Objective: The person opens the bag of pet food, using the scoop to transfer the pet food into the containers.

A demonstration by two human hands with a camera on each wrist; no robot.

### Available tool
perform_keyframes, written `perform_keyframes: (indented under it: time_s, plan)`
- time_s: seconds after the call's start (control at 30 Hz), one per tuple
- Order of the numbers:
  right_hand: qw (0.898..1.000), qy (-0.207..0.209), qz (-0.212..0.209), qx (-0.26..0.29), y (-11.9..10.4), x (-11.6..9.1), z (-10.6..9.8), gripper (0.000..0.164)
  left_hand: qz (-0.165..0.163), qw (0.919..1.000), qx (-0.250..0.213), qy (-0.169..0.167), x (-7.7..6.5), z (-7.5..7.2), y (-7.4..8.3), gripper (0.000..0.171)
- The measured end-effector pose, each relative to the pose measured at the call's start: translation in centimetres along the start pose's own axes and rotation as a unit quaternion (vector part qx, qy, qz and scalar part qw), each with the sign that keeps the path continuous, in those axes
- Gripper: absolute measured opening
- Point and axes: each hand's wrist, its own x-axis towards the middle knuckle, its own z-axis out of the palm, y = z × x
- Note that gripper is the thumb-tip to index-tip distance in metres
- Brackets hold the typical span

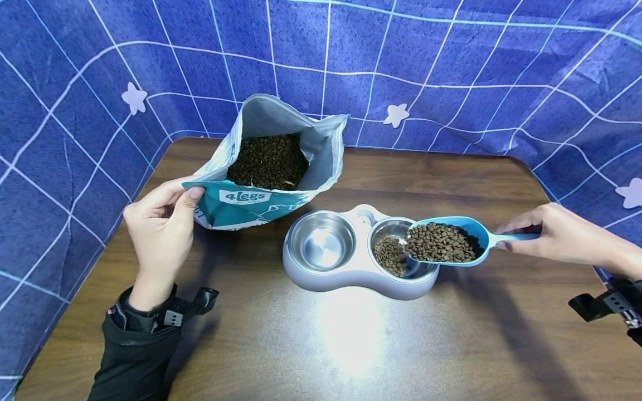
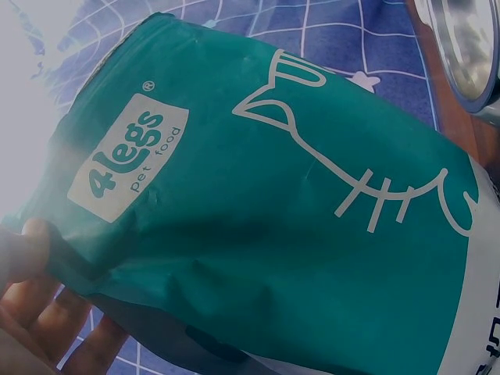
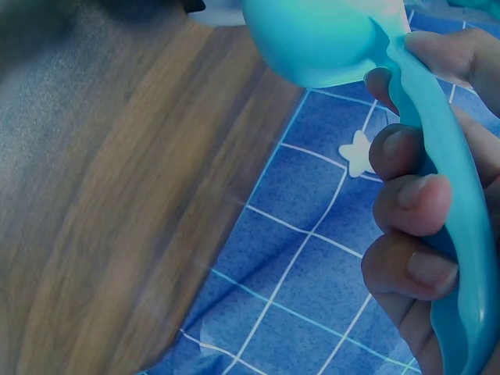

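My left hand (image 1: 163, 223) pinches the near left corner of a teal pet food bag (image 1: 236, 203), whose mouth gapes wide and shows brown kibble (image 1: 271, 161) inside. In the left wrist view the bag's printed front (image 2: 234, 211) fills most of the picture. With my right hand (image 1: 557, 234) I grip the handle of a blue scoop (image 1: 468, 223), heaped with kibble. The scoop's front lip is over the right steel bowl (image 1: 418, 270) of a double pet feeder (image 1: 356, 278). Some kibble (image 1: 390, 256) lies in that bowl; the left bowl (image 1: 322, 242) shows bare metal.
The feeder and bag stand on a brown wooden table (image 1: 281, 345). Blue cloth (image 1: 371, 50) with white grid lines and pale stars surrounds the table's back and sides. A black wrist mount (image 1: 193, 306) juts out beside my left wrist.
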Motion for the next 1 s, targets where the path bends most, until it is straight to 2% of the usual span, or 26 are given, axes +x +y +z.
perform_keyframes:
  time_s: [0.47, 0.77, 1.0]
  plan:
    - [1.0, -0.006, 0.011, -0.003, 0.0, -0.2, -0.5, 0.028, -0.001, 0.9999, 0.01, 0.001, 0.0, 0.0, 0.0, 0.015]
    - [1.0, -0.002, 0.01, -0.021, 0.1, -0.2, -0.9, 0.025, 0.0, 0.9999, -0.016, 0.001, 0.0, 0.0, -0.1, 0.016]
    - [0.999, -0.006, 0.02, -0.029, 0.1, -0.2, -1.1, 0.024, -0.002, 0.9999, -0.016, 0.003, 0.0, 0.1, -0.1, 0.014]
